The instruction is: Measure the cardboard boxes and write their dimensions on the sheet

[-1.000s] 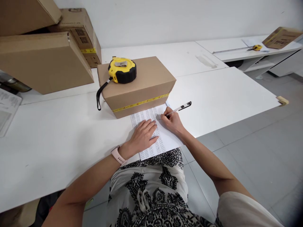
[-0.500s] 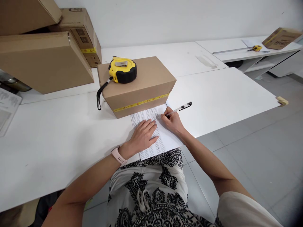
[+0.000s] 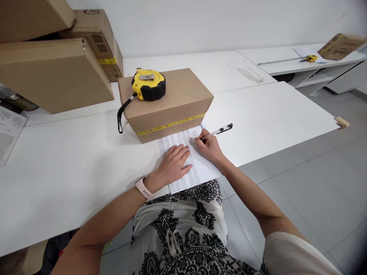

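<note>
Pen [image 3: 216, 132] pinched in your R hand [image 3: 210, 149], tip on sheet [image 3: 200, 168] nr box [image 3: 169, 103]; L hand [image 3: 172, 166] flat, fingers spread, pinning it; entry looks unfinished.

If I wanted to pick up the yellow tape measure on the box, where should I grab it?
Probably by its chunky black sides, coming down from above. The tape measure lies flat on top of the cardboard box, clip facing up, with both sides free. The wrist strap dangling off the box's edge would likely let it swing.
</note>
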A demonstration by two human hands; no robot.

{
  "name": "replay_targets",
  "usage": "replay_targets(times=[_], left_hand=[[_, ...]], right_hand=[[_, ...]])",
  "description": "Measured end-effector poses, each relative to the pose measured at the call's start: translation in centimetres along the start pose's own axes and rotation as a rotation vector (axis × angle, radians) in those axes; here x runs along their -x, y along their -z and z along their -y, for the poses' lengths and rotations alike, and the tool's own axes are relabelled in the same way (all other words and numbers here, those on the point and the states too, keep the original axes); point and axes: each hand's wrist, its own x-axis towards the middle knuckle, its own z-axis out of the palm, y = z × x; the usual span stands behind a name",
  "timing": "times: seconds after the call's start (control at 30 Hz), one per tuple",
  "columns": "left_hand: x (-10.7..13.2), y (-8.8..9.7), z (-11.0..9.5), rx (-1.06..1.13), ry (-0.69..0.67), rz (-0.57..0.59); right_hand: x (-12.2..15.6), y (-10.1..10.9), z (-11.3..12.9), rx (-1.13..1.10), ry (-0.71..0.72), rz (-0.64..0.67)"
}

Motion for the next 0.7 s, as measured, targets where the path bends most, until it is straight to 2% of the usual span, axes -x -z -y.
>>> replay_targets(times=[0.7], left_hand=[[0.04, -0.10, -0.01, 0.004, -0.001, -0.012]], right_hand=[[0.00, 0.08, 0.12, 0.007, 0.001, -0.012]])
